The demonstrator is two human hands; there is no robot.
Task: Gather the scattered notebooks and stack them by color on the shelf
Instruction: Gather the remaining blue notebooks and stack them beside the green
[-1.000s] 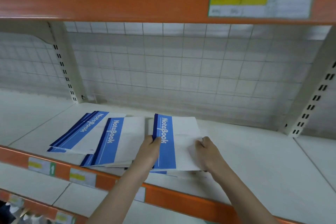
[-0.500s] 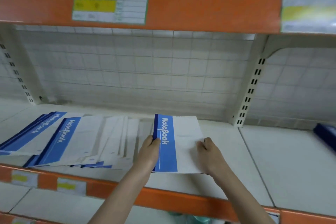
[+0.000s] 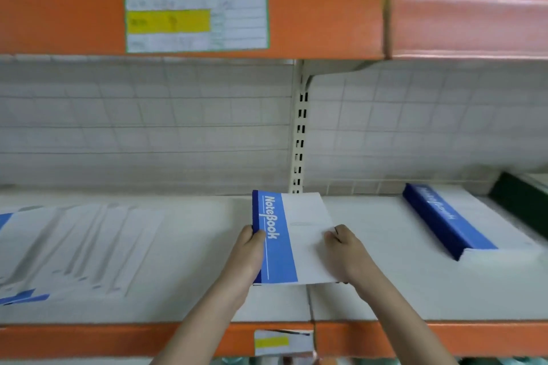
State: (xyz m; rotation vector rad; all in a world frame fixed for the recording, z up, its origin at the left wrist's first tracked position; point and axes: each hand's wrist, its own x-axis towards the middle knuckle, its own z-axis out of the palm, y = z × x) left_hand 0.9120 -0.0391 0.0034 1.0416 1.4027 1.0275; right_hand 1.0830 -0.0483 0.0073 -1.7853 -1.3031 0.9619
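2 hands hold my blue notebook (image 3: 284,238) over the shelf (image 3: 385,299): left hand (image 3: 252,252) grips the spine, right hand (image 3: 345,255) pinches the white edge. The blue stack (image 3: 450,222) sits to the right. If my pinch slips, pages could flop open and it might land crooked.

Both hands, left hand (image 3: 250,249) and right hand (image 3: 344,252), grip a blue notebook (image 3: 292,238) over the shelf (image 3: 385,290); a blue stack (image 3: 456,222) lies right of them.
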